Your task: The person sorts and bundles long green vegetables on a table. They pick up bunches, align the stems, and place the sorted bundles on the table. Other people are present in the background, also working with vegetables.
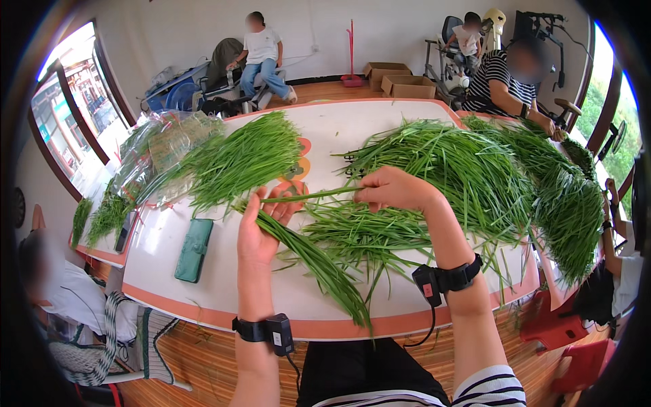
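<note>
My left hand (264,224), palm up, holds a bunch of long green leafy stalks (315,259) that slants down to the table's near edge. My right hand (389,189) pinches a few thin stalks (325,193), which stretch across to the fingers of my left hand. Loose stalks (366,229) lie scattered beneath my right hand. Behind it spreads a large heap of the same greens (447,168). Beyond my left hand, a flatter pile with its stalks lined up (249,157) rests on the white table (157,274). Both wrists wear black strapped devices.
A green phone case (194,250) lies left of my left hand. Clear plastic bags (163,147) cover greens at the back left. More greens (564,203) fill the right side, where a person in stripes (503,81) handles some. Other people sit around; red stools (554,325) stand at lower right.
</note>
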The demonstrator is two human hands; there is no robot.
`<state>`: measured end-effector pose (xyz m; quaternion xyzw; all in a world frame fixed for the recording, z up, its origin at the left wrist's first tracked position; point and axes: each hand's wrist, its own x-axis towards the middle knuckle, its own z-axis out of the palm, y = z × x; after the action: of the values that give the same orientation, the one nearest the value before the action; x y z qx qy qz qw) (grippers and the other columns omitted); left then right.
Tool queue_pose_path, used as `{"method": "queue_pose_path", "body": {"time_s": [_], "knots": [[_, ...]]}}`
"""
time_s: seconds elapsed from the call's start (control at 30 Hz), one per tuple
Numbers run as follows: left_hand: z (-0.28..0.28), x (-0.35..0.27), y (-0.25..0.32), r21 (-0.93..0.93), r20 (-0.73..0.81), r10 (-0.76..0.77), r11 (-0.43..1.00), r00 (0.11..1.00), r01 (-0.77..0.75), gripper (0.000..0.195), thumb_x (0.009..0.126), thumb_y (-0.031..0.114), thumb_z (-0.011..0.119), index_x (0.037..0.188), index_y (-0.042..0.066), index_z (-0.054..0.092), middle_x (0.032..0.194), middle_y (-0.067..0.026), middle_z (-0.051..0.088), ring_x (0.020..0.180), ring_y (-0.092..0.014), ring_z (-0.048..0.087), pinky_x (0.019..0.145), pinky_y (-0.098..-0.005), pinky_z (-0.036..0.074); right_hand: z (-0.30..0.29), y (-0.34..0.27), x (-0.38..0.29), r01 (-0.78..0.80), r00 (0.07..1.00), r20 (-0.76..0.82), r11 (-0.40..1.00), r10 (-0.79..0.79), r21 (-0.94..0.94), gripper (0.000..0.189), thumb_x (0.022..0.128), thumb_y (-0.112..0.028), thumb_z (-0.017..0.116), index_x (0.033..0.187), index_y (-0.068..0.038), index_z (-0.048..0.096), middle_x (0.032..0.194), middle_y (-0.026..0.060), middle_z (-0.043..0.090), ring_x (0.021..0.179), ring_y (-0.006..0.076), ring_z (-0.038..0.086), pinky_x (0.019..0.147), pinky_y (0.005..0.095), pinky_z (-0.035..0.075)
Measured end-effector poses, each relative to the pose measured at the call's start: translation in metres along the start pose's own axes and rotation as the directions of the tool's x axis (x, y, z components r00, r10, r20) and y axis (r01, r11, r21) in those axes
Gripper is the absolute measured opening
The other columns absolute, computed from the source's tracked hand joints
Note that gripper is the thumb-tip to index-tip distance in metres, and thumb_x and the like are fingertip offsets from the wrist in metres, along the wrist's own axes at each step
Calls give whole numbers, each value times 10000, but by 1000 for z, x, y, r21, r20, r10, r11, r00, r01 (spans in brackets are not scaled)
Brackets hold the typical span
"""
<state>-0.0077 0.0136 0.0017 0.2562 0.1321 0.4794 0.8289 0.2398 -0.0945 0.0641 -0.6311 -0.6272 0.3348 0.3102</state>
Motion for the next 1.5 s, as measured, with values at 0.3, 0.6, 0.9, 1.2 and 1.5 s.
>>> {"method": "queue_pose_path", "body": {"time_s": [0.3,0.6,0.9,1.2,1.5], "knots": [[-6,1,9,-114,48,5,993,999,1,203,930,277,503,1070,134,537,673,29,392,646,-102,436,688,-288,444,12,27,7,-15,992,105,887,72,-462,294,607,-305,659,756,-54,691,728,109,660,686,273,631,631,355,498],[-9,-4,18,-218,383,-128,950,915,224,244,967,245,412,1090,85,550,640,18,325,527,-86,328,446,-207,336,25,26,20,98,980,-111,891,-163,-443,242,665,-244,614,790,-43,666,723,165,621,688,342,595,622,394,478],[4,-15,14,-214,576,-224,887,786,410,291,981,224,360,1112,32,534,624,-6,329,497,-100,320,408,-226,338,22,37,30,56,920,-350,941,-179,-334,247,731,-221,574,887,-56,671,800,148,652,768,332,616,698,399,487],[2,-13,15,-214,489,-234,902,841,375,293,974,231,377,1086,21,548,623,-3,327,498,-93,317,405,-224,329,28,38,35,92,926,-304,916,-223,-391,202,711,-193,570,811,-61,685,760,137,650,710,308,616,668,377,490],[2,-9,11,-137,431,-284,918,857,373,244,952,198,425,1067,30,560,610,5,331,492,-86,312,398,-210,306,101,39,40,176,874,-274,785,-402,-594,203,707,-246,611,854,-125,682,932,93,609,1013,317,485,863,420,397]]}}
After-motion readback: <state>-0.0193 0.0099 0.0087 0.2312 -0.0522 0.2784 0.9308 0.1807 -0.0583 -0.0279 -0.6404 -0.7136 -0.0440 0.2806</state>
